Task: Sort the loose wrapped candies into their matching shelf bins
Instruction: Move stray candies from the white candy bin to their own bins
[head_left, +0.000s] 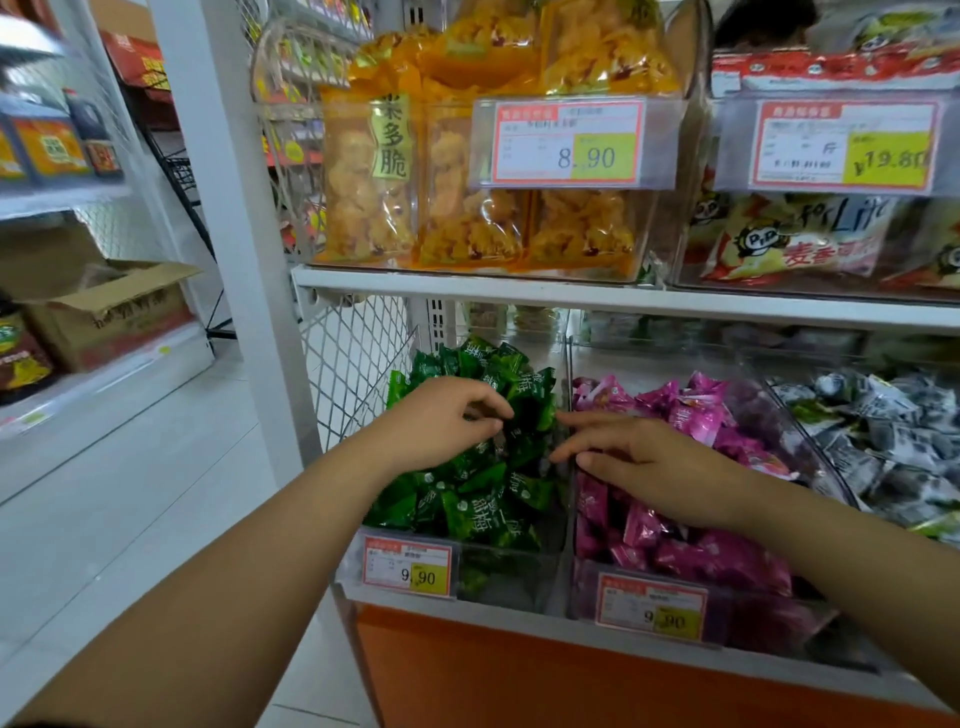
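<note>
We count three bins (511, 574): green candies (483, 493) left of the clear divider (570, 374), pink candies (691, 410) right of it, grey-white candies (883, 426) further right. Two hands: left hand (441, 421) on the green candies left of the divider, fingers curled down, we can't tell if pinching any; right hand (660, 462) crosses the divider's top edge, fingers straight, holding nothing. Shelf edge (571, 293) overhangs the divider with a gap above both hands; wire mesh (353, 364) closes the left.

Green bin (509, 574) and pink bin (583, 584) open on top — shelf (571, 296) overhangs their backs.
</note>
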